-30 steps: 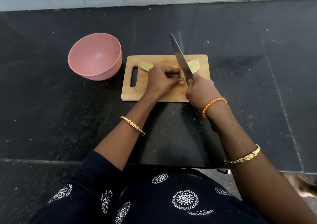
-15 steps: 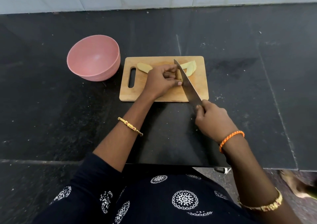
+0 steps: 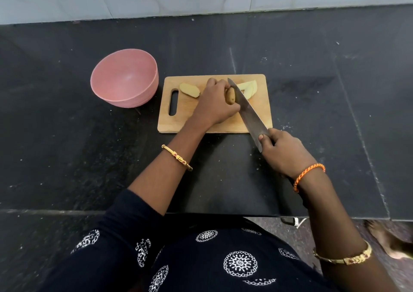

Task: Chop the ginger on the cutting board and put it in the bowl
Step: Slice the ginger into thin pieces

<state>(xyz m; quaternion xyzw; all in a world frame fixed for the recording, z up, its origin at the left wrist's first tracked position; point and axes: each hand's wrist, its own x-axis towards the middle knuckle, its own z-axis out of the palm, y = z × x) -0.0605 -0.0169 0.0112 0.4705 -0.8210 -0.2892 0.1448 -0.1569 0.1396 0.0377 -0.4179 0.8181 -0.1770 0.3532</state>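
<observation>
Wooden cutting board, knobbly ginger, steel knife

1 bowl, 1 knife, 1 board

A matt wooden cutting board lies on speckled dark stone counter beside a smooth matt pink bowl.

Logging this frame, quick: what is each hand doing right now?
Left hand: curled around a ginger piece on the cutting board.
Right hand: gripping the knife.
</observation>
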